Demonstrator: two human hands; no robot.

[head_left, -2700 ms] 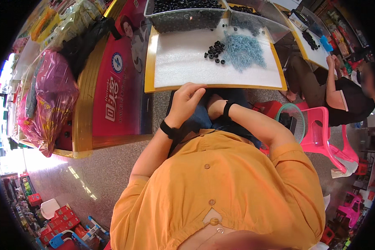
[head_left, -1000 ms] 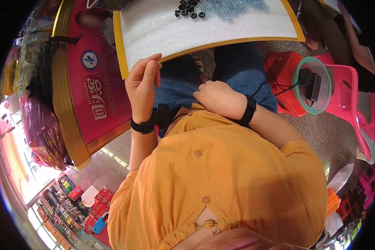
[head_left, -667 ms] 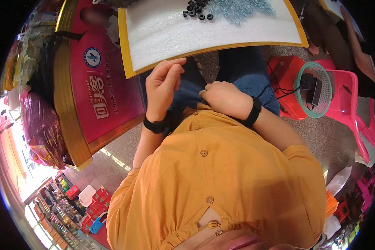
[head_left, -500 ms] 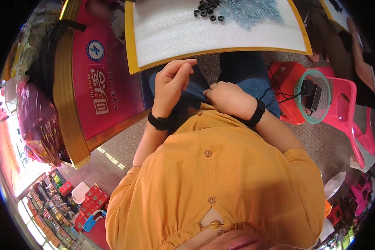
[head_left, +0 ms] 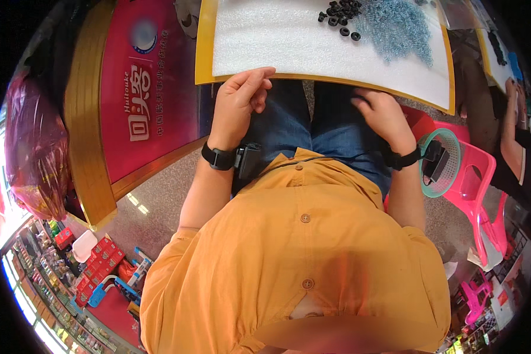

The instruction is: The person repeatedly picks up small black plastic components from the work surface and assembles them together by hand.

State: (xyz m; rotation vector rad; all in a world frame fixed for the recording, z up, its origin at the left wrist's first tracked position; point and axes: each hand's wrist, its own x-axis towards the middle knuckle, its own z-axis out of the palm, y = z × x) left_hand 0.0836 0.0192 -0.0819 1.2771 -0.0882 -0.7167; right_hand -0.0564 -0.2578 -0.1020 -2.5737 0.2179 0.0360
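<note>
My left hand (head_left: 242, 97) is held just below the near edge of the tray (head_left: 206, 56). Its thumb and index finger press together and the other fingers curl in; anything between them is too small to make out. My right hand (head_left: 388, 121) hovers over my right thigh, near the same edge, with bent fingers drawn in toward the thumb. What they may pinch I cannot make out. On the tray's white foam lining (head_left: 265, 41) lie several black ring-shaped pieces (head_left: 344, 32) beside a spread of small pale blue beads (head_left: 395, 29).
At left runs a wood-framed counter with a pink panel (head_left: 121, 159), with a purple plastic bag (head_left: 35, 153) beyond it. To my right are a green mesh basket (head_left: 451, 159) holding a black object and a pink plastic chair (head_left: 475, 177). Another person's arm (head_left: 513, 133) shows at far right.
My right hand has moved from my waist up and right to near the tray's edge. The left hand keeps its pinch. My view has shifted, and the tray appears farther right.
</note>
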